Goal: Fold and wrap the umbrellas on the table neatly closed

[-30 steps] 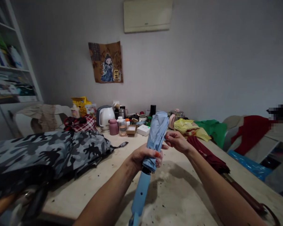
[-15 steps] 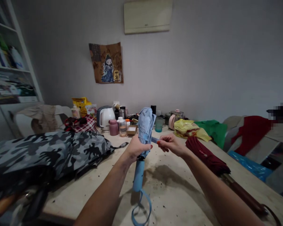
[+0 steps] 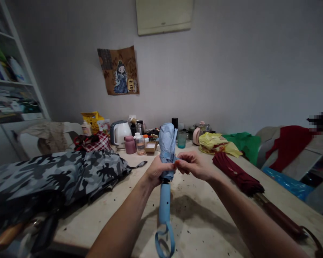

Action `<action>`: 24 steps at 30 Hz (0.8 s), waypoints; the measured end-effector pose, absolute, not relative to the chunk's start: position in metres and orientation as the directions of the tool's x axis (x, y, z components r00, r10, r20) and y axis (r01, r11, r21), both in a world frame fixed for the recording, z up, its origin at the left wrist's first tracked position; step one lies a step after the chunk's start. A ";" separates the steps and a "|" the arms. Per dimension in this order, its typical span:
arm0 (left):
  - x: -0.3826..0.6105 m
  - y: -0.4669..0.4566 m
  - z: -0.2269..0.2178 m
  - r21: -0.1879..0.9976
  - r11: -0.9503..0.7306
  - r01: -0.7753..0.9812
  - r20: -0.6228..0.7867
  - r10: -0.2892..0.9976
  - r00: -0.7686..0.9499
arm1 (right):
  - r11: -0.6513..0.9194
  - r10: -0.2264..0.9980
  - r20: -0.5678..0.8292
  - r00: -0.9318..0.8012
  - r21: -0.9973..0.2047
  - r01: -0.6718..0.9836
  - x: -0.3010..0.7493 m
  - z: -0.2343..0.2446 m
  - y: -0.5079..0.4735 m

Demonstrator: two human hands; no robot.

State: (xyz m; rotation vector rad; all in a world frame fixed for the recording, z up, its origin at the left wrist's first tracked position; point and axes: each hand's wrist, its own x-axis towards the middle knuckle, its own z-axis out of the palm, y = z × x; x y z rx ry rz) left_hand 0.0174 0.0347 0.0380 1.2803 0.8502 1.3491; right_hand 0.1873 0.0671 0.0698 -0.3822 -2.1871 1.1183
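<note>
A folded light-blue umbrella (image 3: 167, 141) stands nearly upright in front of me, above the table. My left hand (image 3: 157, 169) is wrapped round the lower part of its rolled canopy, thumb across the front. My right hand (image 3: 195, 165) pinches the end of the umbrella's closing strap (image 3: 177, 159) close against the canopy's right side. Below the canopy the blue handle (image 3: 164, 204) points down, and a wrist loop (image 3: 165, 240) dangles from its end.
To the left lies a grey camouflage umbrella (image 3: 78, 175); to the right, a dark red umbrella (image 3: 235, 173) with a brown handle. Along the back of the table (image 3: 129, 200) are a white kettle (image 3: 121, 134), jars, a teal cup (image 3: 182, 139) and a yellow bag (image 3: 218, 144).
My right hand has brought the strap end in closer to the canopy, near my left thumb. The umbrella handle has swung slightly right and hangs straighter.
</note>
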 end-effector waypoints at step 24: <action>0.032 0.032 0.039 0.868 -0.220 0.446 0.384 0.866 -0.320 | 0.651 0.637 0.362 -0.681 -0.725 0.224 0.184 0.076 0.060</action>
